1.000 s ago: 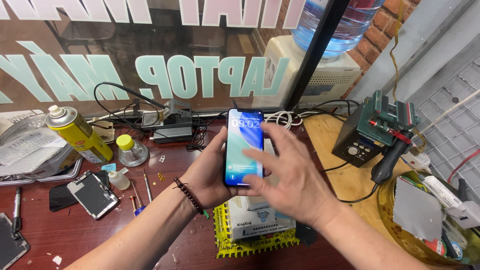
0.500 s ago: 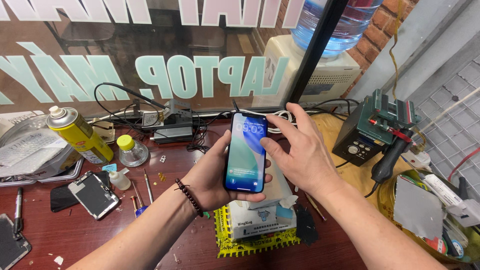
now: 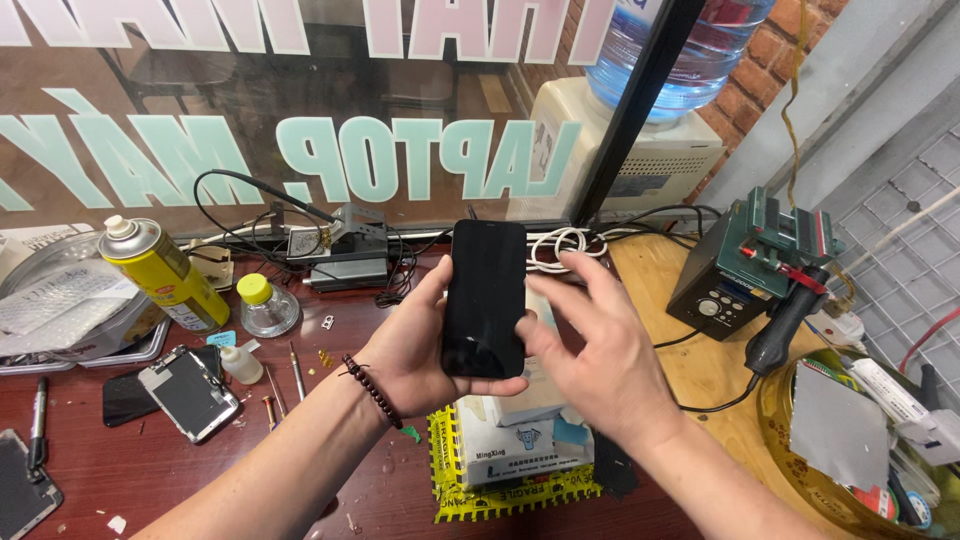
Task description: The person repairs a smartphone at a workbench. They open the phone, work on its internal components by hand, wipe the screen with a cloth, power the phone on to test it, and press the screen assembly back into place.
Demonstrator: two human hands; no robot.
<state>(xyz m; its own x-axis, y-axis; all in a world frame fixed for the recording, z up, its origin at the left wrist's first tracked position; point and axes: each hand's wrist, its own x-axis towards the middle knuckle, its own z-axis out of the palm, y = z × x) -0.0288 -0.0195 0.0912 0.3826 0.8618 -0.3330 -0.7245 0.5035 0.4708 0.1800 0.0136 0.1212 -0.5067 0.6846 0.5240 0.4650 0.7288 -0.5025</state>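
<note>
My left hand holds a black smartphone upright above the workbench, its screen dark. A beaded bracelet circles that wrist. My right hand hovers just to the right of the phone with fingers spread; its fingertips are near the phone's right edge, and I cannot tell whether they touch it. Below the hands lies a white box on a yellow taped package.
On the dark red bench to the left stand a yellow spray can, a small yellow-capped bottle, a dismantled phone and small tools. A green-black hot-air station sits right, beside a bowl of parts. A water dispenser stands behind the glass.
The phone's screen was lit and is now dark. My right hand left the phone's top edge and now hovers open beside its right side.
</note>
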